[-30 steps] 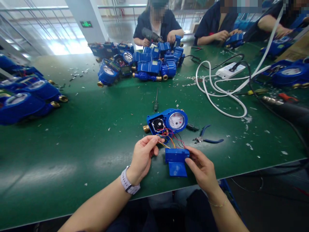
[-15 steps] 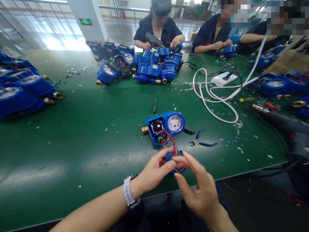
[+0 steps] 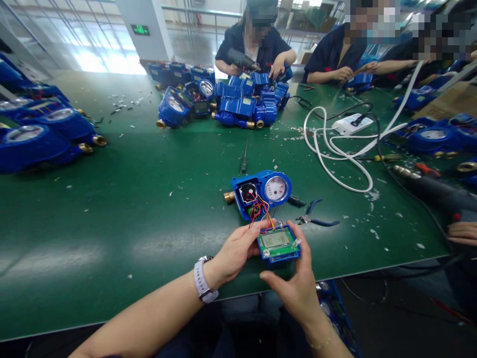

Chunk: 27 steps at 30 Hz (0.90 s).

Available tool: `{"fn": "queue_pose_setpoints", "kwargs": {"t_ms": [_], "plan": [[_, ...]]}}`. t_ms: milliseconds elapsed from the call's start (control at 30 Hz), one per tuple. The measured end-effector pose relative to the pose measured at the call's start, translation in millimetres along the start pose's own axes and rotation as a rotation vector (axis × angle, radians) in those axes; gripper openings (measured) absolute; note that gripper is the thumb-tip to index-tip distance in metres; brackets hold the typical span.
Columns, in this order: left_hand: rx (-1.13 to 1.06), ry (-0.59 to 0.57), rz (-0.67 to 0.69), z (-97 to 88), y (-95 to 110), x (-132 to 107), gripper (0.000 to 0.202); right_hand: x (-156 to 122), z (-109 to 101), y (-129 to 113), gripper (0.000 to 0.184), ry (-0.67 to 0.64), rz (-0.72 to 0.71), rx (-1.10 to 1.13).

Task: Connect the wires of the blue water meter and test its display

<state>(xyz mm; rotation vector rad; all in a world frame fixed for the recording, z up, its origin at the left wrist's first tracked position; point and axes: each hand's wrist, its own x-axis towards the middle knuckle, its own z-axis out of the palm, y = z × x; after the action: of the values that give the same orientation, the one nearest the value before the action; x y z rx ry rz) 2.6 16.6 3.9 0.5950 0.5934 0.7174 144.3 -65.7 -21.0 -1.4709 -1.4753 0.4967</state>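
Our two hands meet close in front of us.
Our left hand [image 3: 236, 253] comes in from the left on a long bare arm, with the thumb on top and the fingers curled under in a grip. Our right hand [image 3: 296, 286] comes up from below, its back toward us, thumb out to the left, fingers reaching up and gripping too.

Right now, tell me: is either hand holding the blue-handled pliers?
No, the pliers lie on the table beside the open meter, while the left hand and right hand grip the display module.
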Motion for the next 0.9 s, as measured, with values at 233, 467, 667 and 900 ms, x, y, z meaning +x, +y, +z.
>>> {"fn": "queue_pose_setpoints", "kwargs": {"t_ms": [233,467,667,900], "plan": [[0.118,-0.114,0.024,-9.2,0,-2,0.054,-5,5,15,0.081,0.089,0.050,0.173],[0.425,-0.327,0.142,-11.7,14,1,0.050,-2,3,25,0.073,0.120,-0.014,0.274],[0.841,-0.286,0.299,-13.5,18,2,0.049,1,1,33,0.074,0.124,-0.025,0.257],[1.154,-0.101,0.478,-18.4,10,3,0.036,1,4,34,0.074,0.178,-0.005,0.333]]}}
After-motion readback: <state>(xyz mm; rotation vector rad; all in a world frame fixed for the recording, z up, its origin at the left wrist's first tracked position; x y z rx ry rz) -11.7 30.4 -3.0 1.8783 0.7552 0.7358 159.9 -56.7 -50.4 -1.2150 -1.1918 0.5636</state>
